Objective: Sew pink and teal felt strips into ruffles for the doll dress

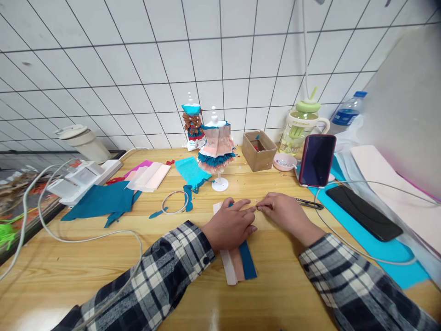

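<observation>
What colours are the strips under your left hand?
Head view: the stacked strips under the left hand are white, pale pink and teal blue.

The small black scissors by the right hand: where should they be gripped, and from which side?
The scissors lie flat on the table, just beyond the right hand, long axis running left to right. Probably best pinched from above across the middle, since both long sides are free. Which end is the blade is too small to tell.

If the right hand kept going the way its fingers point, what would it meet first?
The right hand points leftward and its fingertips already meet the left hand, above the stacked fabric strips.
</observation>
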The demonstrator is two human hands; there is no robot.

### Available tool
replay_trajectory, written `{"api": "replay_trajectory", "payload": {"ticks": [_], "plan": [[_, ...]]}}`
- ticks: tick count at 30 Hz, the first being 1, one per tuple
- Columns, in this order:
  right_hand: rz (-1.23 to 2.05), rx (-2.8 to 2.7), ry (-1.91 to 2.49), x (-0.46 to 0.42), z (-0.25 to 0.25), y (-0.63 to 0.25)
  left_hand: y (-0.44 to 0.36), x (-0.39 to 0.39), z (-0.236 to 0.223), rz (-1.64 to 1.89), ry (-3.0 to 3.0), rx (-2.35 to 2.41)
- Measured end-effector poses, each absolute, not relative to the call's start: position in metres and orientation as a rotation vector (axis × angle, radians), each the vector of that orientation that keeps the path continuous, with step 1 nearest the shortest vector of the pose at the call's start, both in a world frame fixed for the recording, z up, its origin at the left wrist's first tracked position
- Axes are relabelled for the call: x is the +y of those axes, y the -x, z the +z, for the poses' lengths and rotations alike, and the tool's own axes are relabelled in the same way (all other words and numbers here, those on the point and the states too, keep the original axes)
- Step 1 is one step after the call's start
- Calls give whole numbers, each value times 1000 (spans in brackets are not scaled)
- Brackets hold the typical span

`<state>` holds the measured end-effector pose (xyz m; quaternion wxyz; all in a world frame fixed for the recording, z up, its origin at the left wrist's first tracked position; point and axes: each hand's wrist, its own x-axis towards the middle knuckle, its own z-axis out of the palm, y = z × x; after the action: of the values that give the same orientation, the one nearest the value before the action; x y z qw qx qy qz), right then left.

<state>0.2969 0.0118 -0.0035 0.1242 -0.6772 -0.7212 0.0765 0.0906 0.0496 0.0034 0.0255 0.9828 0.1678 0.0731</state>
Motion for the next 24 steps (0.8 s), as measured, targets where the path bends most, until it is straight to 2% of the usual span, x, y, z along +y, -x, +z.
{"api": "replay_trajectory", "payload": {"ticks": [12,24], "plan": [[317,-2153,2008,4,4,-303,-97,46,8,161,-3160,556],[207,-2164,2084,1,9,-302,-93,49,7,201,-3008,668]]}}
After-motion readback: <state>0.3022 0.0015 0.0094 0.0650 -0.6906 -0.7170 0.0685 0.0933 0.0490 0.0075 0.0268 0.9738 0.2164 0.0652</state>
